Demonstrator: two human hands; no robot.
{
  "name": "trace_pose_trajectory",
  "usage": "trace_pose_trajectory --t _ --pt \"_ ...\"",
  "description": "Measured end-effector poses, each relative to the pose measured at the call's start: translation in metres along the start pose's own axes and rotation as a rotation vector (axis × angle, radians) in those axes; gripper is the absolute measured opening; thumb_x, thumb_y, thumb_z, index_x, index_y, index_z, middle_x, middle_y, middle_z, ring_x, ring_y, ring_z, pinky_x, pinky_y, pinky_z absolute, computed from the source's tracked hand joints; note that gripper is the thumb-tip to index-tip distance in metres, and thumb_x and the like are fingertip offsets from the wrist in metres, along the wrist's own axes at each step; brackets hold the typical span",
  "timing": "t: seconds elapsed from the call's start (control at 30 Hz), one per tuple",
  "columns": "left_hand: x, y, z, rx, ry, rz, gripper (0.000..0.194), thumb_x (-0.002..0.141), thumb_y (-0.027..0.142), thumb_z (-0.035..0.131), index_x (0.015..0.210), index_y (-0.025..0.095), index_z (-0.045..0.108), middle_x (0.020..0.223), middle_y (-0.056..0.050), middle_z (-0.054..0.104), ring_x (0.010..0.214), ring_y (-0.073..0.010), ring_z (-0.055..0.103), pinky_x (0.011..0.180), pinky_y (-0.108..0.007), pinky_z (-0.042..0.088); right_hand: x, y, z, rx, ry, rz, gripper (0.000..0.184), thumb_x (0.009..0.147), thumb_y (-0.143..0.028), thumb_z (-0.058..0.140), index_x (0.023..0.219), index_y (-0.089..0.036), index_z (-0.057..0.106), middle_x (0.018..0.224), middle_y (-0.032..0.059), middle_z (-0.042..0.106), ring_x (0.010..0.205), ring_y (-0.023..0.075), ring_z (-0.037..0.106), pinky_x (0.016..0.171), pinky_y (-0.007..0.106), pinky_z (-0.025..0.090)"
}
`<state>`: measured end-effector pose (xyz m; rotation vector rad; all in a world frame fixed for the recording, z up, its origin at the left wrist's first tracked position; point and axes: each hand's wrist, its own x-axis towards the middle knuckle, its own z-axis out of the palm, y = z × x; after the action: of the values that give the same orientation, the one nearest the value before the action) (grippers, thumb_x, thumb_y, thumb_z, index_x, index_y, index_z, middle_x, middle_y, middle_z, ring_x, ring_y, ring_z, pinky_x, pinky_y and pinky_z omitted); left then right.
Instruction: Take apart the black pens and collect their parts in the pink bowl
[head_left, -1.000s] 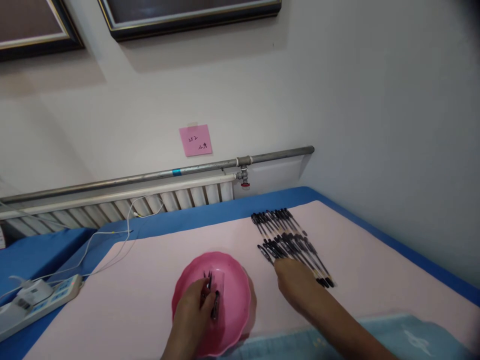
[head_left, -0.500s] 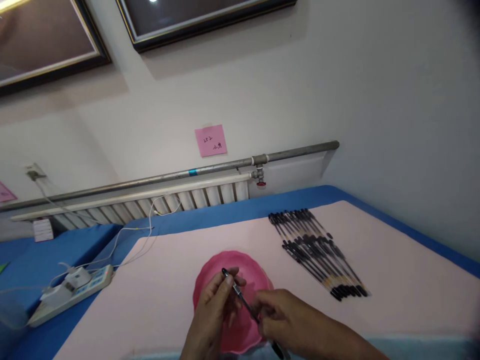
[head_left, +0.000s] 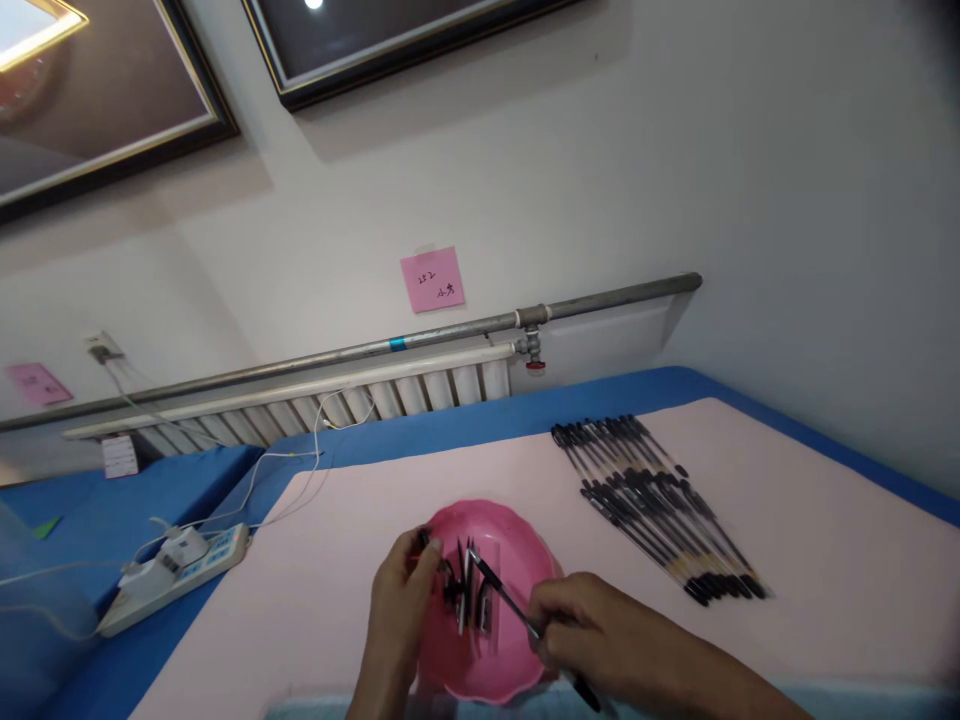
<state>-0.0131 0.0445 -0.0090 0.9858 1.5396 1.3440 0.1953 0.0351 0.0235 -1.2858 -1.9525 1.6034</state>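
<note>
Hands: two. The right hand (head_left: 571, 622) was clamped on one pen (head_left: 504, 596); the left hand (head_left: 405, 585) had thumb and fingers closed on one small dark piece (head_left: 424, 539), identity not clear. Bowls: one, a pink bowl (head_left: 523, 560) with a scalloped rim. The left hand was at its nine o'clock, the right at its three. Pens laid out: two overlapping rows, too tightly packed to count, the far row (head_left: 611, 448) and the near row (head_left: 667, 530), both at the bowl's two o'clock.

The held pen slanted over the bowl, bare pointed tip towards ten o'clock, black end towards four; its grip was dark. Inside the bowl were slim dark and pale parts (head_left: 465, 590), number uncertain, and a clear strip (head_left: 492, 590).

The table (head_left: 427, 442) was blue, with a pale pink sheet (head_left: 330, 530) on top. A power strip (head_left: 217, 565) with two white adapters (head_left: 166, 562) lay at the bowl's nine o'clock. Beyond were one radiator (head_left: 409, 393), one long pipe (head_left: 330, 357), two framed pictures (head_left: 142, 70) and two pink notes (head_left: 433, 281) on the wall.
</note>
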Motion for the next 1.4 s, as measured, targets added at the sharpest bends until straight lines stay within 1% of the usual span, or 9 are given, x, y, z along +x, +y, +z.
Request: trace_pose_trajectory --t 0.13,0.27,0.37,0.57,0.73,0.93,1.1,1.27,1.4 --pt "-0.006 0.001 0.006 0.046 0.025 0.039 0.047 0.066 0.044 0.067 0.101 0.014 0.063 0.072 -0.001 0.063 0.056 -0.0117 0.052 0.051 -0.023 0.039 0.002 -0.001 0.001 0.031 -0.021 0.004 0.008 0.067 -0.016 0.046 0.064 -0.017 0.053 0.056 -0.0047 0.041 0.051 0.0082 0.041 0.048 0.018 0.033" --pt "-0.018 0.007 0.017 -0.245 -0.305 -0.172 0.044 0.068 0.05 0.066 0.091 0.012 0.066 0.046 0.009 0.036 0.039 -0.0039 0.025 0.037 -0.018 0.017 0.003 -0.002 0.003 0.085 -0.054 0.031 0.009 0.068 -0.017 0.045 0.065 -0.017 0.054 0.053 -0.0054 0.041 0.048 0.008 0.04 0.045 0.018 0.031" --pt "-0.022 0.007 0.022 -0.414 -0.441 -0.237 0.039 0.069 0.044 0.068 0.09 0.012 0.067 0.044 0.01 0.031 0.038 -0.0023 0.021 0.037 -0.017 0.012 0.003 -0.002 0.004 0.113 -0.092 0.05 0.009 0.07 -0.018 0.045 0.068 -0.017 0.054 0.052 -0.0061 0.041 0.045 0.0076 0.037 0.042 0.019 0.027" --pt "-0.019 0.004 0.023 -0.469 -0.385 -0.218 0.032 0.068 0.039 0.071 0.082 0.011 0.067 0.043 0.01 0.034 0.037 -0.0014 0.025 0.036 -0.015 0.016 0.006 -0.001 0.01 0.169 -0.009 -0.004 0.01 0.062 -0.014 0.057 0.064 -0.018 0.048 0.057 -0.0067 0.044 0.054 0.0071 0.041 0.047 0.017 0.029" --pt "-0.021 0.008 0.024 -0.574 -0.338 -0.205 0.032 0.064 0.039 0.075 0.077 0.011 0.067 0.048 0.008 0.038 0.039 -0.0013 0.027 0.036 -0.015 0.019 0.008 0.001 0.014 0.307 -0.122 0.031 0.014 0.074 -0.025 0.043 0.066 -0.018 0.052 0.048 -0.0071 0.042 0.038 0.0058 0.033 0.036 0.018 0.022" --pt "-0.02 0.004 0.023 -0.559 -0.326 -0.155 0.031 0.067 0.04 0.072 0.081 0.012 0.067 0.047 0.007 0.041 0.039 -0.0028 0.031 0.037 -0.015 0.024 0.009 -0.001 0.014 0.484 -0.086 0.107 0.009 0.064 -0.022 0.053 0.06 -0.019 0.045 0.047 -0.0088 0.044 0.034 0.0027 0.028 0.035 0.018 0.016" --pt "-0.02 0.005 0.022 -0.571 -0.33 -0.147 0.03 0.069 0.039 0.071 0.082 0.012 0.067 0.047 0.006 0.044 0.039 -0.0034 0.034 0.038 -0.015 0.025 0.007 -0.003 0.015 0.56 -0.169 0.096 0.019 0.071 -0.033 0.049 0.059 -0.018 0.051 0.043 -0.0087 0.038 0.032 0.0032 0.026 0.034 0.019 0.015" --pt "-0.021 0.006 0.023 -0.546 -0.335 -0.118 0.031 0.069 0.039 0.07 0.083 0.012 0.068 0.047 0.006 0.045 0.04 -0.0037 0.035 0.039 -0.016 0.025 0.007 -0.005 0.015 0.582 -0.081 0.095 0.014 0.062 -0.025 0.057 0.058 -0.019 0.045 0.043 -0.0096 0.041 0.033 0.0025 0.026 0.035 0.018 0.014" --pt "-0.021 0.006 0.023 -0.535 -0.343 -0.117 0.033 0.068 0.041 0.07 0.085 0.012 0.068 0.047 0.006 0.045 0.039 -0.0039 0.035 0.038 -0.016 0.025 0.005 -0.007 0.015 0.578 -0.131 0.099 0.016 0.07 -0.031 0.051 0.062 -0.017 0.053 0.044 -0.0083 0.039 0.034 0.0038 0.025 0.035 0.019 0.015"
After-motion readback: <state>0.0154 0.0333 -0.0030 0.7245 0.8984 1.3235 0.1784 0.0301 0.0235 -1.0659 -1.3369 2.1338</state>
